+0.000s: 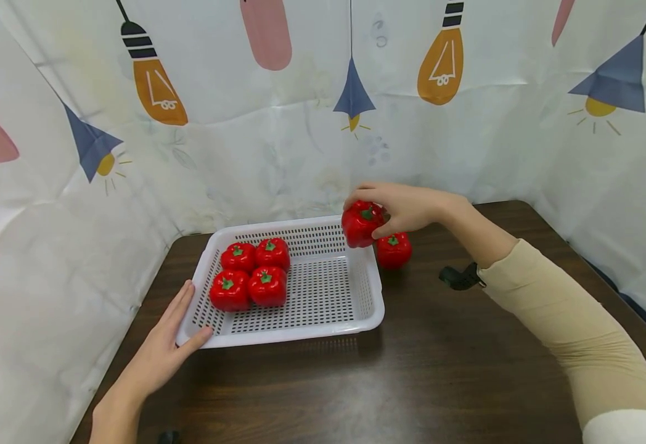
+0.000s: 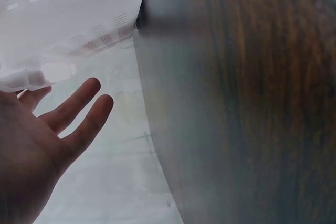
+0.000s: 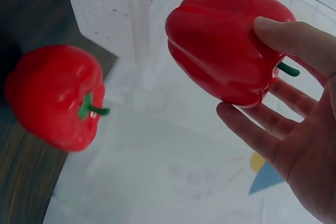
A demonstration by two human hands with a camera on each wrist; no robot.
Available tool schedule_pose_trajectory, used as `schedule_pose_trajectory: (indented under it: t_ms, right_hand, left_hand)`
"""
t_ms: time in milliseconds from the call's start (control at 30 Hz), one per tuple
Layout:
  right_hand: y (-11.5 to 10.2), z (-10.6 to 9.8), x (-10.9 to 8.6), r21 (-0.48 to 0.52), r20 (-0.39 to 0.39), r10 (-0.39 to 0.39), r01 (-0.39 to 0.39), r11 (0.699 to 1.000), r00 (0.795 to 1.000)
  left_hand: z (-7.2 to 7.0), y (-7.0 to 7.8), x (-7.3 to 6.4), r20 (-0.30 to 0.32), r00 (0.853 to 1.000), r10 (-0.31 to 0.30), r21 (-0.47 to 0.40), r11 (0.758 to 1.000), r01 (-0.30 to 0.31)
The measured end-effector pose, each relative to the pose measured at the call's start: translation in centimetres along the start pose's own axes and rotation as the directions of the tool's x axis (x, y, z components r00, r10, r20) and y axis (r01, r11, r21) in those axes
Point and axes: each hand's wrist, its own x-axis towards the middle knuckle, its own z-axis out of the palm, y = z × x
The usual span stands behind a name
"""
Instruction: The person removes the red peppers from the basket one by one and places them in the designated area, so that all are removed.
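Note:
My right hand [image 1: 406, 206] grips a red bell pepper [image 1: 360, 225] with a green stem, thumb on one side and fingers on the other. It is held up over the right rim of a white perforated basket [image 1: 375, 296]. Another red bell pepper [image 3: 58, 98] stands on the table just outside that rim, below my hand. Inside the basket, several bell peppers [image 1: 267, 286] are grouped at the left. My left hand [image 1: 156, 351] rests at the basket's front left corner, thumb at the rim. In the left wrist view its fingers [image 2: 86, 124] are straight and spread.
Under the basket is a dark wooden table [image 1: 412, 370]. A white curtain [image 1: 301, 154] printed with lamps and bulbs hangs behind it and along both sides. A dark strap piece [image 1: 458, 277] sticks out by the right sleeve [image 1: 567, 320].

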Motion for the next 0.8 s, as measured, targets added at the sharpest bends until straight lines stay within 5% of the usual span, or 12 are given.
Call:
schedule_pose_trajectory:
  t_ms: [800]
  right_hand:
    - [2.5,-0.4,-8.1,0.000,-0.133,0.031,-0.031,1.000,0.991]
  left_hand:
    - [0.0,0.3,-0.9,-0.008,1.000,0.015,-0.004,1.000,-0.015]
